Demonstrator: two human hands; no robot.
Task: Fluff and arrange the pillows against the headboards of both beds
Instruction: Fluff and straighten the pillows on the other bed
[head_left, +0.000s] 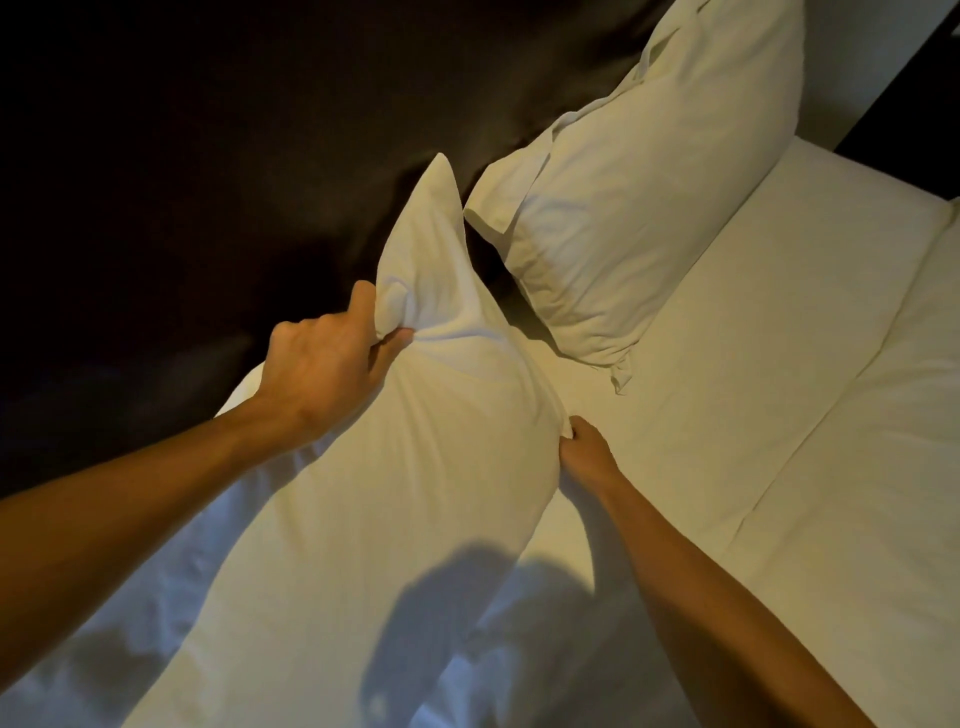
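Near pillow (374, 467) on bed (727, 364), leaning at dark headboard (182, 156). Left hand (322, 364) fingers clamped on bunched upper corner; right hand (584, 452) pinches side edge. Risk: hard tug slumps it onto propped second pillow (623, 218), toppling both.

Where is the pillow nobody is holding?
In the head view, the free pillow leans on the dark headboard at upper right, just beyond the held pillow.

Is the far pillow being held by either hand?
No: both the left hand and right hand grip the near pillow; the far pillow leans untouched against the headboard.
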